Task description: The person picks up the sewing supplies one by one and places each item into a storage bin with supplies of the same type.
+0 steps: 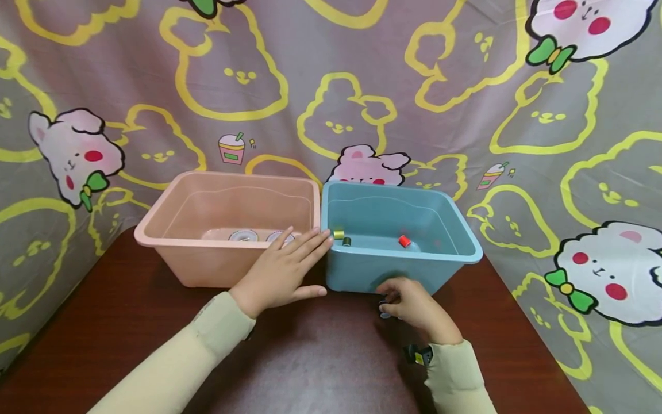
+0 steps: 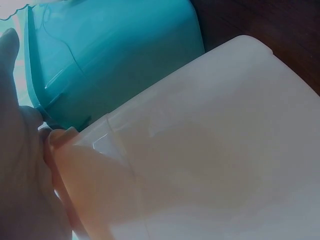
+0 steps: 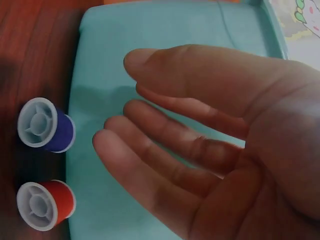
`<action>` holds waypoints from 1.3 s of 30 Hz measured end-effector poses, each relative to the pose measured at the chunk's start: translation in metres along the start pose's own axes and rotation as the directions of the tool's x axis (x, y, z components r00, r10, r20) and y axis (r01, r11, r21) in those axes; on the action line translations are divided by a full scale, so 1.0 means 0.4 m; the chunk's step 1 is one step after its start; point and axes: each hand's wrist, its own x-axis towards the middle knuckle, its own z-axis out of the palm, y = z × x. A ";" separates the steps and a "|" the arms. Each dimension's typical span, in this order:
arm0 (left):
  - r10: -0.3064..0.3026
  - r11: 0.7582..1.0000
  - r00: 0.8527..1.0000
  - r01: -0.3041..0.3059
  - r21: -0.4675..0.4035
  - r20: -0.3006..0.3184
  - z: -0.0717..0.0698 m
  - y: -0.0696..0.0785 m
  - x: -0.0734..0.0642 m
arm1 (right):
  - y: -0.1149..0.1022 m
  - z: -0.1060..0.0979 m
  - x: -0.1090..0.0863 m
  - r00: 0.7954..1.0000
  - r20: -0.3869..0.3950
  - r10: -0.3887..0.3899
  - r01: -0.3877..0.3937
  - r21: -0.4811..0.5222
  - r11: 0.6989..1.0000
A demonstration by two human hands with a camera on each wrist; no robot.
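Note:
My left hand lies with straight fingers across the near rim of the pink tub, its fingertips beside the blue tub's corner. In front of the blue tub, my right hand hovers low with loosely bent fingers. The right wrist view shows nothing between its thumb and fingers. Two thread spools, a blue one and a red-orange one, stand on the table near its fingertips. From the head view, the right hand partly hides the spools there.
Inside the blue tub lie a yellow spool, a dark green spool and a red spool. White ring-shaped discs lie in the pink tub. Both tubs stand side by side on the dark wooden table, before a patterned curtain.

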 end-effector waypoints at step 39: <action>-0.002 1.000 1.000 0.002 -0.002 -0.003 0.006 -0.002 0.000 | 0.021 0.062 0.023 1.000 0.016 0.025 -0.022 -0.190 0.981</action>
